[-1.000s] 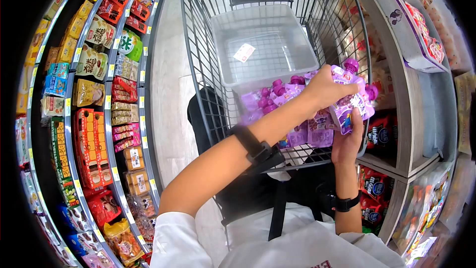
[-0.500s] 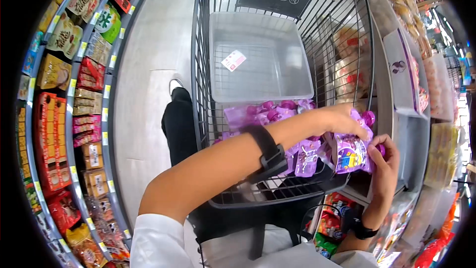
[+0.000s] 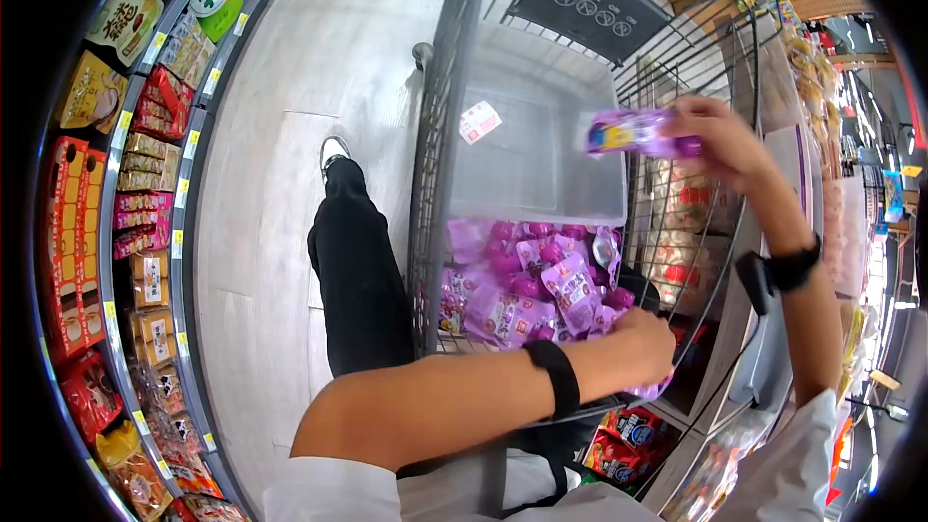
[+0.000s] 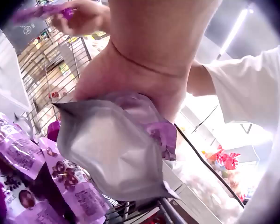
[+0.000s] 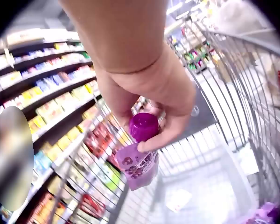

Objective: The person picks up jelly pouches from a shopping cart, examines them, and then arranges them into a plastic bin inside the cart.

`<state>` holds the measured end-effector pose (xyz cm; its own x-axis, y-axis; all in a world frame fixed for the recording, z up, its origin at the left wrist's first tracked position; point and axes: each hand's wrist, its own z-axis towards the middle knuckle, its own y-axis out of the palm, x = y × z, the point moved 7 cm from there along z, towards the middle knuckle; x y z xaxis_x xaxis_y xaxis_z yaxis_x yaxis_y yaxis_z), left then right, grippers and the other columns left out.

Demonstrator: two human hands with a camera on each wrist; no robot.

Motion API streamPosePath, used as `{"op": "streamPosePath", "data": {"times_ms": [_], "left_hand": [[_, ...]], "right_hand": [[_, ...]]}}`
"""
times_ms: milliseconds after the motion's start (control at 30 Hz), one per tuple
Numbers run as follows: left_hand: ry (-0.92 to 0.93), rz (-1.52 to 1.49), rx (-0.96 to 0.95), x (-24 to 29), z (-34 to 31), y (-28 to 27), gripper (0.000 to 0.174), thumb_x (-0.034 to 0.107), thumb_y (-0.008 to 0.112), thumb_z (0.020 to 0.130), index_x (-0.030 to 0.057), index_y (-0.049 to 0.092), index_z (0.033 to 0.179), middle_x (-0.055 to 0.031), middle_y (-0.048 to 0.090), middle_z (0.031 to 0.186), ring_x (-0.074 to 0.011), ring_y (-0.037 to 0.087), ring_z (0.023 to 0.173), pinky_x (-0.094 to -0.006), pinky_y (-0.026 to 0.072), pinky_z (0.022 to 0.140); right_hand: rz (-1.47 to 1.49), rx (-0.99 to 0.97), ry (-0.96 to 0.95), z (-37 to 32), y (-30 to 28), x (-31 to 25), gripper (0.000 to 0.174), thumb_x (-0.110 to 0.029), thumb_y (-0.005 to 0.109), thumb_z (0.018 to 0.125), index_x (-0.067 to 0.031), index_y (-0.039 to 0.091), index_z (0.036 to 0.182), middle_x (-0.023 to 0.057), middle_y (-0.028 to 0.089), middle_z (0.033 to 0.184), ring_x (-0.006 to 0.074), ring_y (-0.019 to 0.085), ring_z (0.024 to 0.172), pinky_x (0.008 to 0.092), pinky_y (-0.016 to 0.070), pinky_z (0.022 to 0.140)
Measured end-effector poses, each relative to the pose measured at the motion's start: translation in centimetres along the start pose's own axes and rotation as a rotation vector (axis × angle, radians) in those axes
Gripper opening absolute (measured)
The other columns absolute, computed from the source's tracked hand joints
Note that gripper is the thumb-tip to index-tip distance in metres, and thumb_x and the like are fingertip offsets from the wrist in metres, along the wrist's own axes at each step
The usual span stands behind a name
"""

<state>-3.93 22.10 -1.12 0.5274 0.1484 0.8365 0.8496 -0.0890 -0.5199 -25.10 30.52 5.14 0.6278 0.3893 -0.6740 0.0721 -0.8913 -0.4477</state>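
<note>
My right hand (image 3: 720, 140) pinches a purple grape jelly pouch (image 5: 139, 170) near its purple cap. In the head view the pouch hangs over the right side of a translucent plastic bin (image 3: 527, 169) inside the shopping cart. My left hand (image 3: 638, 353) is low at the cart's near right corner, gripping another jelly pouch (image 4: 112, 149), whose silvery base faces the left wrist camera. Left fingers are mostly hidden behind that pouch. Between bin and left hand lies a heap of similar purple pouches (image 3: 575, 292) with round caps.
A wire shopping cart (image 3: 691, 68) surrounds the bin, with a dark sign panel (image 3: 590, 10) at its far end. Packaged snacks fill the shelf (image 3: 155, 203) on the left, across a pale floor (image 3: 251, 232). Shelving with bagged goods runs along the right side.
Both hands were together on the pouches at the right; now they are apart. My right hand has carried one pouch up toward the bin, while the left has come lower. The head view has shifted.
</note>
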Motion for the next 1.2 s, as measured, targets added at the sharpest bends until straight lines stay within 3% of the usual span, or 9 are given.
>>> {"op": "streamPosePath", "data": {"times_ms": [267,433,533,633,700,733,1000,1133,1200], "left_hand": [[-0.089,0.167,-0.316,0.2,0.8,3.4,0.034,0.028,0.071,0.079,0.0111,0.072,0.109,-0.0053,0.070,0.108,-0.0259,0.070,0.089,-0.0452,0.0566,0.066],[-0.114,0.321,-0.431,-1.1,1.2,4.5,0.049,0.026,0.083,0.064,0.0124,0.072,0.109,-0.0040,0.070,0.106,-0.0232,0.069,0.083,-0.0453,0.0539,0.058],[-0.110,0.345,-0.528,-1.4,2.2,5.6,0.049,0.026,0.085,0.060,0.0136,0.073,0.106,-0.0013,0.071,0.098,-0.0206,0.067,0.075,-0.0430,0.0525,0.057],[-0.153,0.355,-0.498,-1.5,2.0,5.2,0.044,0.026,0.084,0.059,0.0137,0.074,0.101,0.0003,0.071,0.093,-0.0193,0.066,0.072,-0.0439,0.0519,0.057],[-0.162,0.311,-0.587,-1.8,1.5,4.6,0.045,0.027,0.083,0.061,0.0141,0.074,0.102,-0.0009,0.071,0.094,-0.0204,0.067,0.074,-0.0469,0.0516,0.058],[-0.341,0.206,-0.751,-3.6,6.7,12.5,0.044,0.026,0.081,0.064,0.0144,0.073,0.106,-0.0022,0.071,0.099,-0.0222,0.067,0.078,-0.0498,0.0516,0.061],[-0.241,0.273,-0.545,-2.8,2.9,6.4,0.042,0.023,0.079,0.068,0.0132,0.073,0.108,-0.0036,0.071,0.102,-0.0255,0.068,0.082,-0.0502,0.0519,0.060],[-0.272,0.239,-0.558,-3.3,3.1,6.4,0.029,0.023,0.076,0.071,0.0138,0.074,0.099,-0.0065,0.071,0.097,-0.0272,0.068,0.079,-0.0487,0.0528,0.059],[-0.276,0.212,-0.522,-3.4,2.6,4.8,0.021,0.023,0.074,0.073,0.0142,0.074,0.092,-0.0085,0.072,0.093,-0.0280,0.069,0.076,-0.0478,0.0535,0.059]], "right_hand": [[0.462,-0.157,0.063,16.4,13.1,6.3,0.021,-0.006,0.058,0.087,0.0041,0.056,0.105,0.0156,0.061,0.100,0.0228,0.066,0.088,0.0385,0.0607,0.081],[0.137,-0.355,0.280,18.3,20.2,11.4,0.025,-0.014,0.057,0.088,0.0015,0.060,0.108,0.0113,0.063,0.105,0.0239,0.066,0.091,0.0390,0.0574,0.081],[-0.730,-0.201,-0.371,19.7,20.7,8.2,0.019,-0.014,0.064,0.080,-0.0039,0.068,0.095,0.0100,0.064,0.105,0.0280,0.063,0.102,0.0380,0.0531,0.083],[-0.940,-0.078,-0.653,18.6,20.5,6.9,0.028,-0.015,0.066,0.075,-0.0058,0.068,0.101,0.0117,0.062,0.113,0.0330,0.059,0.108,0.0391,0.0494,0.091],[-0.953,-0.145,-0.655,18.6,20.4,7.1,0.036,-0.017,0.067,0.075,-0.0057,0.064,0.110,0.0135,0.059,0.119,0.0342,0.057,0.111,0.0403,0.0478,0.094],[-0.965,-0.228,-0.657,18.6,20.8,7.6,0.045,-0.018,0.068,0.075,-0.0055,0.060,0.118,0.0153,0.056,0.124,0.0355,0.054,0.115,0.0414,0.0462,0.096],[-0.984,-0.395,-0.767,18.1,21.8,8.5,0.070,-0.021,0.071,0.077,-0.0069,0.042,0.140,0.0185,0.018,0.158,0.0392,0.031,0.139,0.0408,0.0341,0.111],[-1.016,-0.423,-0.861,17.9,21.1,5.8,0.062,-0.020,0.071,0.079,-0.0055,0.048,0.134,0.0187,0.032,0.152,0.0366,0.037,0.137,0.0440,0.0348,0.110],[-0.989,-0.538,-0.560,17.3,18.8,4.0,0.047,-0.016,0.068,0.082,-0.0046,0.056,0.126,0.0167,0.051,0.138,0.0298,0.050,0.127,0.0426,0.0408,0.104]]}}
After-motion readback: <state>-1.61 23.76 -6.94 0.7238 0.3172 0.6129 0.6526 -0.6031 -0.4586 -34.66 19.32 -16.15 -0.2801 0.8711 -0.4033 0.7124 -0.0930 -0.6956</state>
